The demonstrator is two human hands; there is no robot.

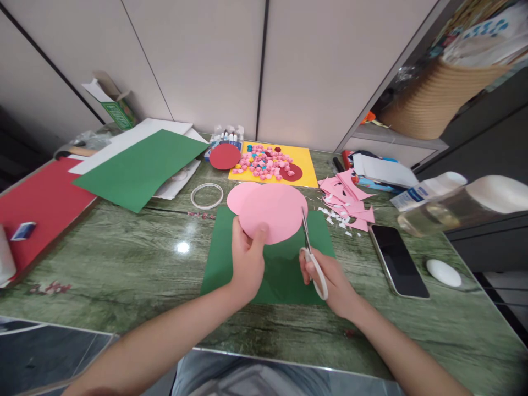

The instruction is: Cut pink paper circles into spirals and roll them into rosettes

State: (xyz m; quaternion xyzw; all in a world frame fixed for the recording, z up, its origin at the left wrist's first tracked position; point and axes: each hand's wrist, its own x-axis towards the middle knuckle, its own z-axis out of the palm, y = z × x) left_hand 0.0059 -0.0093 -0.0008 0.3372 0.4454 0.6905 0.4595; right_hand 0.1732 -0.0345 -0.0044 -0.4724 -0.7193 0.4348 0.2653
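Head cam: L hand (248, 261), fingers pinching 1 pink oval (274, 212); R hand (330, 280), fingers gripping 1 pr scissors (308, 250); 2 red circles (225, 157).

We bring both bare forearms in from the bottom corners, the left forearm (165, 335) slanting up and rightward, the right forearm (404, 346) up and leftward. Our left hand (248, 267) is raised in a pinch, its thumb pointing up. Our right hand (332, 280) sits apart from it, fingers curled, its wrist (355, 308) angled toward our left.
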